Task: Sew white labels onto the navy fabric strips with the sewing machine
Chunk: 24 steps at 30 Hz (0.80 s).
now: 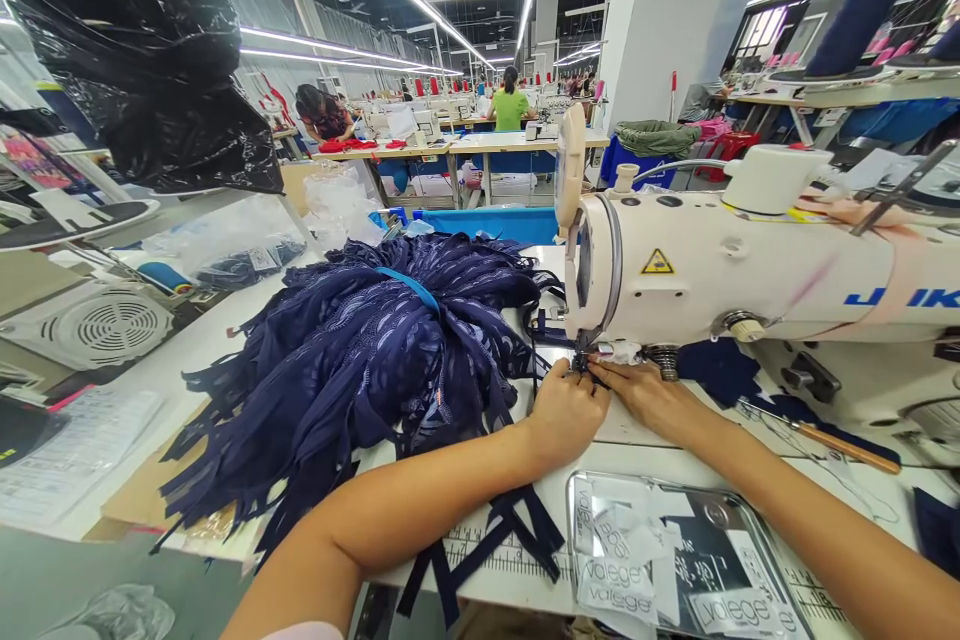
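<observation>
My left hand (568,412) is closed in front of the sewing machine's needle, its fingers curled on a piece of navy fabric (579,361) that is mostly hidden. My right hand (646,398) lies to the right of the needle, fingers stretched flat with the tips by the same fabric. Above both hands reaches the head of a cream sewing machine (675,265). Beyond my left forearm a big bundle of navy lace-and-fabric pieces (352,340) is tied with a blue band (409,288). Navy strips (517,540) hang below that forearm.
Between my forearms a metal tray (574,520) holds printed labels (615,575). A wooden-handled tool (847,442) and loose thread lie at the right. Papers (75,450) rest on the left, under a black plastic bag (142,50). Other people work at tables farther back.
</observation>
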Motion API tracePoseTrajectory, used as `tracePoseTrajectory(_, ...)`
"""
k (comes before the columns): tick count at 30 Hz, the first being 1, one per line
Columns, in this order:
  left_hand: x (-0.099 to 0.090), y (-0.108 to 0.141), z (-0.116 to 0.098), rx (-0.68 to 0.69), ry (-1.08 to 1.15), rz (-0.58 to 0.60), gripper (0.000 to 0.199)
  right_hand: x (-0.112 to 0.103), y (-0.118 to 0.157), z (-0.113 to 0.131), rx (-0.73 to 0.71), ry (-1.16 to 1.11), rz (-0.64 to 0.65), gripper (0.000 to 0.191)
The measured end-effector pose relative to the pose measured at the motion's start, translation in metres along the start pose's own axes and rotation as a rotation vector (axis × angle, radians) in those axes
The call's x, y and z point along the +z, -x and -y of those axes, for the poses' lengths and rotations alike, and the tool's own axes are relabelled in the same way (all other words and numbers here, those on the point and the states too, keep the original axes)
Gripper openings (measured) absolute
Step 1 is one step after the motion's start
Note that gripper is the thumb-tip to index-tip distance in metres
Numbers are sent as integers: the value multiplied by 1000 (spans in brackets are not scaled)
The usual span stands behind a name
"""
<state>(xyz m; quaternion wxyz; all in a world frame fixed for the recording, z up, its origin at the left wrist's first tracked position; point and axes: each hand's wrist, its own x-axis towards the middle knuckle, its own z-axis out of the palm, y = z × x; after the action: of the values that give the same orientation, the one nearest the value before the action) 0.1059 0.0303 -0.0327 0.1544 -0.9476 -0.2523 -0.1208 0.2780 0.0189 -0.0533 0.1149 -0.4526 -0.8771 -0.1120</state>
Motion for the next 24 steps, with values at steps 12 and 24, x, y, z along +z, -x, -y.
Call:
tracePoseTrajectory(12, -2, 6, 10, 82, -33, -24, 13, -11, -6, 2, 23, -68, -86, 41)
tracePoseTrajectory(24, -11, 32, 50, 173, 167, 80, 31, -20, 3, 26, 42, -175, -49, 33)
